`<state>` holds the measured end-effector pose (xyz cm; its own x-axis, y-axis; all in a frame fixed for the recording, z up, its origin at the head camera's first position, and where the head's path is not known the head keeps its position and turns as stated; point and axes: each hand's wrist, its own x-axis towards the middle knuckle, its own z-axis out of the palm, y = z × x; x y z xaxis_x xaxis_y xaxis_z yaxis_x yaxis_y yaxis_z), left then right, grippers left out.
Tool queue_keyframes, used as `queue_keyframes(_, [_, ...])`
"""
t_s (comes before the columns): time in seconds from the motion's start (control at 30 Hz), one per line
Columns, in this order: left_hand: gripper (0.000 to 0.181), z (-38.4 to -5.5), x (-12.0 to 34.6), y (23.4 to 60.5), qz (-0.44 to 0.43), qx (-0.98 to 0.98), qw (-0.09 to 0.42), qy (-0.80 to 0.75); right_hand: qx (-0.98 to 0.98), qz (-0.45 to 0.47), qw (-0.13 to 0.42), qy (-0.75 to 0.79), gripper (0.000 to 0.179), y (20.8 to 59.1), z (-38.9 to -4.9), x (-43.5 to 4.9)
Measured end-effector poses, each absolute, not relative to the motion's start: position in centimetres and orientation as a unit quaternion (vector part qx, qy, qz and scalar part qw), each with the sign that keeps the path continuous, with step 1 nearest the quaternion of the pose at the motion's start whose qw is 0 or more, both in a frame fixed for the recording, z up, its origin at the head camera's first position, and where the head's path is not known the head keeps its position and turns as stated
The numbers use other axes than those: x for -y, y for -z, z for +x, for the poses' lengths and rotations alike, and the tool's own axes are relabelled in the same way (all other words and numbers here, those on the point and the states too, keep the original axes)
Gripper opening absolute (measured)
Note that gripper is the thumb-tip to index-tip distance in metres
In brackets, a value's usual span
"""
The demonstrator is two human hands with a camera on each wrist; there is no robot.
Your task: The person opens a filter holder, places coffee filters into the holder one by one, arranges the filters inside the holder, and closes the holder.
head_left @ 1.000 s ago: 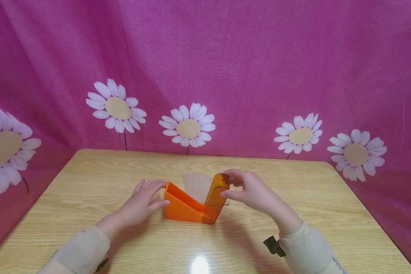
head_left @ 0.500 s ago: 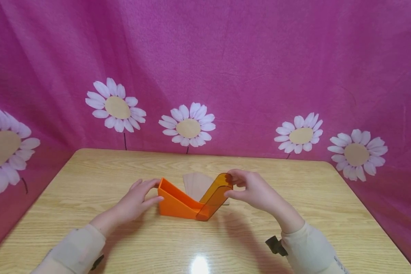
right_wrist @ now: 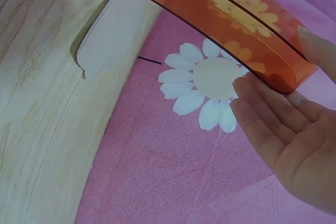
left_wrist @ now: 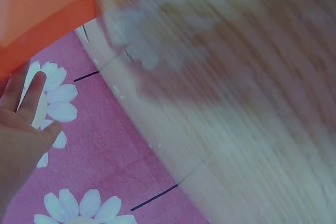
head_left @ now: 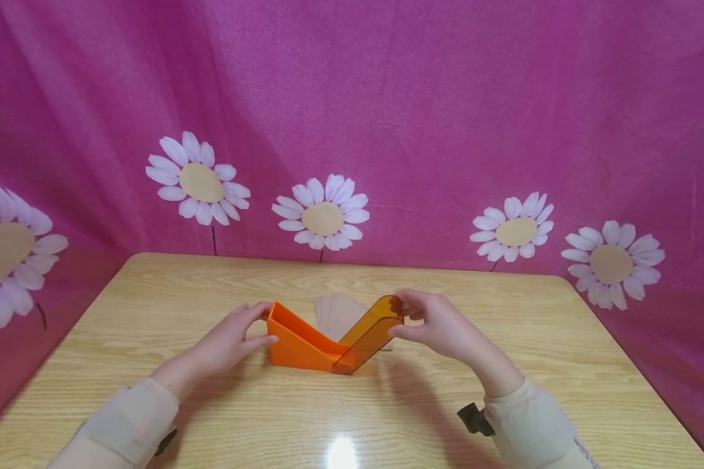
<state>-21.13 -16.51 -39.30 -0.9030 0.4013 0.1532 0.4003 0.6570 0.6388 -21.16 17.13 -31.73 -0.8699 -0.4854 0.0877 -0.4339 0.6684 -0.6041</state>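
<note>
An orange plastic box (head_left: 299,345) with a sloping open top sits before me at the middle of the table. Its see-through amber lid (head_left: 372,337) is swung up and leans out to the right, joined to the box at the low end. My left hand (head_left: 229,340) grips the tall left end, thumb on the near side and fingers behind. With thumb and fingers my right hand (head_left: 440,324) pinches the lid's free upper end. The left wrist view catches a corner of the box (left_wrist: 47,17); the right wrist view shows the lid (right_wrist: 236,27) held at its tip.
Fanned beige coffee filters (head_left: 334,317) lie flat behind the box, partly hidden by it and the lid. The wooden table (head_left: 493,299) runs back to a pink cloth (head_left: 422,130) printed with daisies.
The lid has tilted further to the right, away from the box. The box and my left hand have shifted slightly left and back, while my right hand has moved a little right.
</note>
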Motion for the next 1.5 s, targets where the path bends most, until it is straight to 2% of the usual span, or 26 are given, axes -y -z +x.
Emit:
queue_keyframes(0.17, [0.045, -21.3, 16.5, 38.9, 0.229, -0.905, 0.01, -0.359, -0.912, -0.248, 0.043, 0.322, 0.046, 31.8, -21.2, -17.3])
queue_keyframes(0.43, [0.043, -21.8, 16.2, 38.4, 0.216, -0.91, 0.035, -0.351, -0.914, -0.247, 0.038, 0.32, 0.035, 32.0, -21.3, -17.8])
queue_keyframes(0.67, [0.037, -22.1, 16.3, 38.1, 0.227, -0.913, 0.039, -0.337, -0.912, -0.249, 0.055, 0.32, 0.033, 32.2, -21.4, -18.3])
queue_keyframes(0.93, [0.041, -22.3, 16.5, 37.7, 0.216, -0.919, 0.051, -0.327, -0.912, -0.243, 0.071, 0.323, 0.033, 32.7, -21.7, -19.6])
queue_keyframes(1.5, [0.04, -22.2, 16.9, 37.8, 0.21, -0.925, 0.039, -0.315, -0.905, -0.24, 0.084, 0.341, 0.037, 33.3, -21.8, -19.9])
